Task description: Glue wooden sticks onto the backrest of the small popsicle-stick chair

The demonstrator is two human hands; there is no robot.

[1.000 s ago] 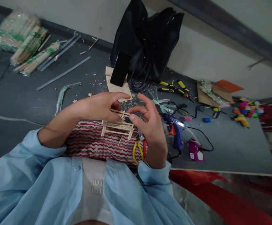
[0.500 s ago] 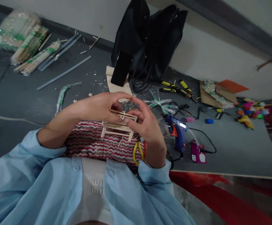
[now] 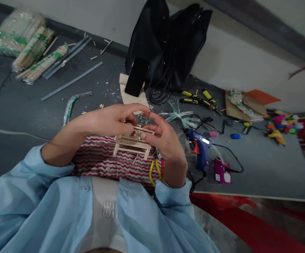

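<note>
A small frame built of thin wooden sticks stands on a striped red, white and grey cloth. My left hand grips it from the left, the thumb on its upper part and the other fingers curled behind. Around its right end closes my right hand, with the thumb near the top bars. The fingertips of both hands come together above it. Partly hidden between the thumbs is a small pale piece on the frame. A loose thin stick lies in front on the cloth.
A blue glue gun and a purple power box lie to the right, with cables around them. Yellow-black pliers, a phone and a black bag are behind. Wrapped stick bundles lie far left.
My left thumb has drawn back slightly to the left, so the two thumbs are farther apart. The stick frame stays in nearly the same place.
</note>
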